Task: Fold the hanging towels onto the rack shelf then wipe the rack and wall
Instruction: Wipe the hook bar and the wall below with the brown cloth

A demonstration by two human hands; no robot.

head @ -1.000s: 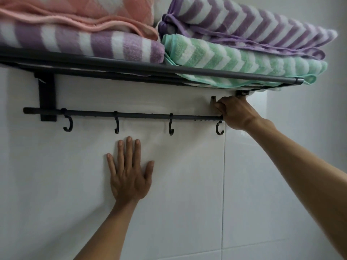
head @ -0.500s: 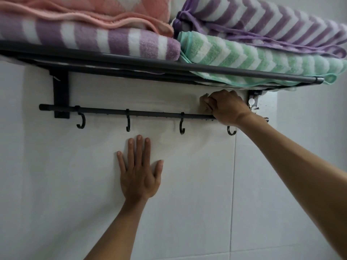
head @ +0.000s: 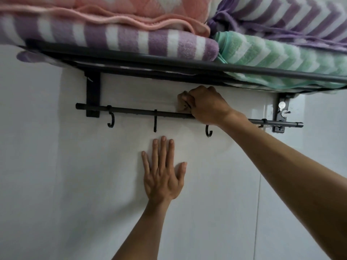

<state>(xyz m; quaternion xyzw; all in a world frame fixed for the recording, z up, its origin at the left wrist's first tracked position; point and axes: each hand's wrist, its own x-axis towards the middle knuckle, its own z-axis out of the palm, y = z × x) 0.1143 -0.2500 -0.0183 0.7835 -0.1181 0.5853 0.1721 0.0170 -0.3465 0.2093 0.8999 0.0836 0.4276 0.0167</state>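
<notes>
since the earlier frames the right hand (head: 205, 105) has slid leftward along the thin black metal hook rail (head: 131, 110), away from the right wall bracket (head: 280, 113) toward mid-rail. its fingers are clenched around a small brownish wadded cloth (head: 183, 102), pressed to the white tiled wall (head: 56, 166) just above the rail. the cloth looks soft, light and limp, so it is best bunched in the fist as it is. right arm reaches up, wrist crossing the rail. the left hand (head: 163, 173) lies flat on the wall below the hooks, fingers straight and spread, bracing. four folded striped towels (head: 131, 40) sit on the black rack shelf (head: 169, 62).
</notes>
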